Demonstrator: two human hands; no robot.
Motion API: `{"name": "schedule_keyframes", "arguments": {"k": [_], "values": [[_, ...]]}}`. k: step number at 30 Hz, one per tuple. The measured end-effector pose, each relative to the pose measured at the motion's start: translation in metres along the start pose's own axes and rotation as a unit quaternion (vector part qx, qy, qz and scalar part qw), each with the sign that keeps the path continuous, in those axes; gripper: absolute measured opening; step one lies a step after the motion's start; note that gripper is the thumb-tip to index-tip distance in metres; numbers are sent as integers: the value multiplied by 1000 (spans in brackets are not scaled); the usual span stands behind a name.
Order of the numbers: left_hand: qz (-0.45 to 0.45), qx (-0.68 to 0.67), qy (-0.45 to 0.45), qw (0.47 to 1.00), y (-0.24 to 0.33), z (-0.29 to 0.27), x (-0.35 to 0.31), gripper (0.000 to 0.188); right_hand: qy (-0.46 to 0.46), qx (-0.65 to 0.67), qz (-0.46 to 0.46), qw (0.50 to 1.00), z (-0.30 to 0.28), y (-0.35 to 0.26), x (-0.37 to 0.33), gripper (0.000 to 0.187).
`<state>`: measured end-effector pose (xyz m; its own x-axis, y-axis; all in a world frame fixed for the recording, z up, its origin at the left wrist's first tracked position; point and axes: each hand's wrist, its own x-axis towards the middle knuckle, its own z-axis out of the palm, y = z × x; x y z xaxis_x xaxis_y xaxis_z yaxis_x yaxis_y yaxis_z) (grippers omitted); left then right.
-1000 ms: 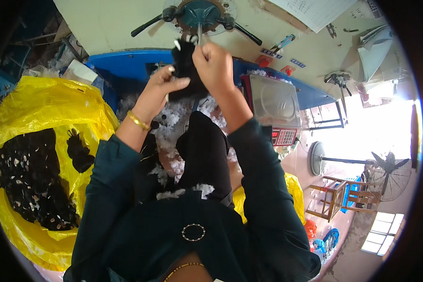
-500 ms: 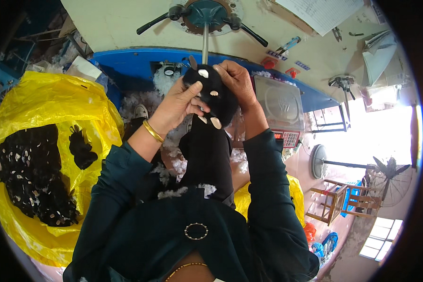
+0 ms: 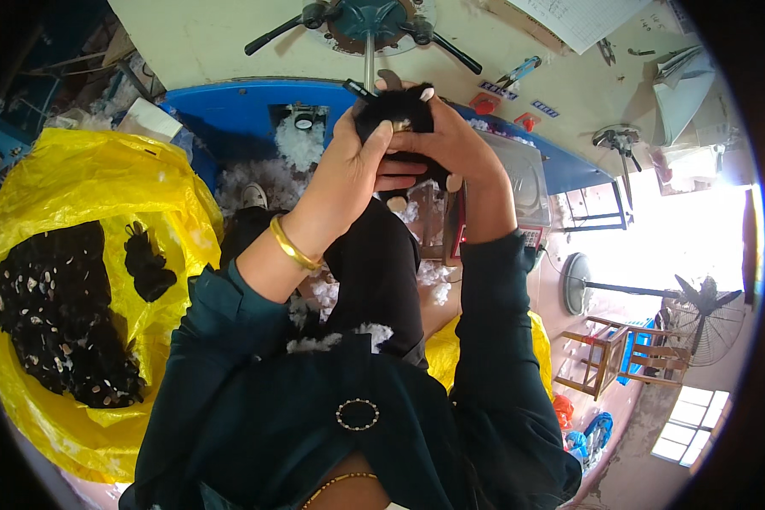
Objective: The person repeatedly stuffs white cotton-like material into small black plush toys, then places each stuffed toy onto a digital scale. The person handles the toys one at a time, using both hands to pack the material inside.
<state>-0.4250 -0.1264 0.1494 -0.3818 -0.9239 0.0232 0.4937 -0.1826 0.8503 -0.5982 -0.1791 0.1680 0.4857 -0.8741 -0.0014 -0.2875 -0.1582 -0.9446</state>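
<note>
A black plush toy (image 3: 404, 110) with pale paw patches and small ears is held up between my two hands. My left hand (image 3: 353, 170) grips its left side, the thumb pressed on the front near a pale patch. My right hand (image 3: 455, 149) wraps around its right side, fingers reaching across the front toward my left thumb. Just beyond the toy a metal tube (image 3: 369, 64) sticks out of a dark green round fitting (image 3: 369, 24). Whether the tube touches the toy is hidden. A dark, pen-like piece (image 3: 359, 89) shows at the toy's upper left.
On the left stands a yellow sack (image 3: 76, 170) of black plush pieces (image 3: 59, 314). White stuffing (image 3: 302, 144) lies below the blue panel (image 3: 221, 110). A scale (image 3: 518, 178) is at the right. Clippers (image 3: 518, 72) and papers (image 3: 586, 21) lie on the cream surface.
The toy has turned and tilted in my hands, and its front patches now face differently. My left hand has moved up and right, and my right hand has come round onto the toy's front.
</note>
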Motion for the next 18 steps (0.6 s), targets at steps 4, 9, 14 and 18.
{"name": "schedule_keyframes", "arguments": {"k": [4, 9, 14, 18], "values": [[-51, -29, 82, 995, -9, -3, 1, 42, -22, 50, -9, 998, -2, 25, -2, 60], [-16, 19, 88, 996, -30, -23, -8, 42, -22, 122, -68, 990, 21, 52, -9, 72], [51, 319, 89, 942, -25, -53, 6, 32, 119, 38, -180, 976, 56, 79, 8, 80], [127, 400, 84, 904, -18, -67, 6, 31, 144, 27, -173, 974, 71, 75, 14, 89]]}}
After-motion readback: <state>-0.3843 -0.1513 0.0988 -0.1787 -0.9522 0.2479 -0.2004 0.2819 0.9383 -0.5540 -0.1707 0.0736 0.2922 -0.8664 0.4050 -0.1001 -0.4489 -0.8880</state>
